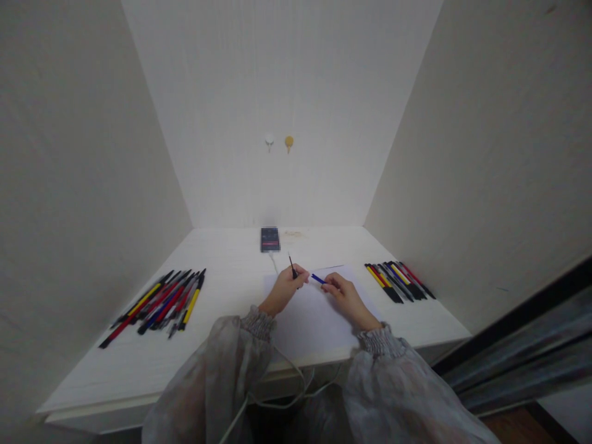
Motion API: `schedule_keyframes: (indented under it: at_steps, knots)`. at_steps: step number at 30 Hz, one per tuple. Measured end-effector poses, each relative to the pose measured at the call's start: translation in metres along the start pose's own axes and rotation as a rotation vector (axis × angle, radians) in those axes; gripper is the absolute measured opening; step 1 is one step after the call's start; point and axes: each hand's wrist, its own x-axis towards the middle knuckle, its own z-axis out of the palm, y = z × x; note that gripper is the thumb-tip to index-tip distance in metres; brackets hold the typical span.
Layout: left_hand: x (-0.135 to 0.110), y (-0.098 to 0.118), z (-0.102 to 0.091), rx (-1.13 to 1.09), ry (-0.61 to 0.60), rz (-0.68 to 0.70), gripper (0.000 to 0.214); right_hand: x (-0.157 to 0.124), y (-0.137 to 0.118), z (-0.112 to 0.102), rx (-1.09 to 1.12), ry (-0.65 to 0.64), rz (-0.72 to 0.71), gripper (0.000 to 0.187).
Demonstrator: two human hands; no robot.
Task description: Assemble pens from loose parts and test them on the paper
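My left hand (287, 285) is closed around a thin black pen part (292, 266) that sticks up and away from the fingers. My right hand (342, 293) pinches a blue pen piece (317, 279) whose tip points left toward the other hand. Both hands hover close together over a white sheet of paper (309, 320) at the middle of the white desk (231, 271). A small gap separates the two pieces.
A spread of several black, red, blue and yellow pens (161, 299) lies at the left. A smaller row of pens (398, 280) lies at the right. A dark phone (270, 239) with a white cable (274, 261) sits at the back. Walls enclose three sides.
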Motion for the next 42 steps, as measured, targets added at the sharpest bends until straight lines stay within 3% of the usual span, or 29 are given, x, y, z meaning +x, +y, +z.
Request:
schedule_keyframes:
  at_steps: [19, 31, 38, 42]
  knots:
    - [0.000, -0.002, 0.003, -0.128, -0.070, -0.050, 0.026, -0.004, -0.001, 0.003, -0.033, -0.015, -0.020, 0.011]
    - [-0.001, -0.001, 0.003, -0.191, -0.086, -0.081, 0.027, -0.005, -0.009, 0.009, 0.234, -0.118, 0.053, 0.012]
    - [0.005, -0.015, 0.006, -0.148, 0.017, -0.106, 0.025, 0.002, -0.003, 0.005, 0.394, 0.052, 0.038, 0.023]
    - [0.005, -0.021, 0.004, -0.040, -0.015, -0.056, 0.024, 0.004, 0.002, 0.004, 0.481, 0.136, 0.033, 0.026]
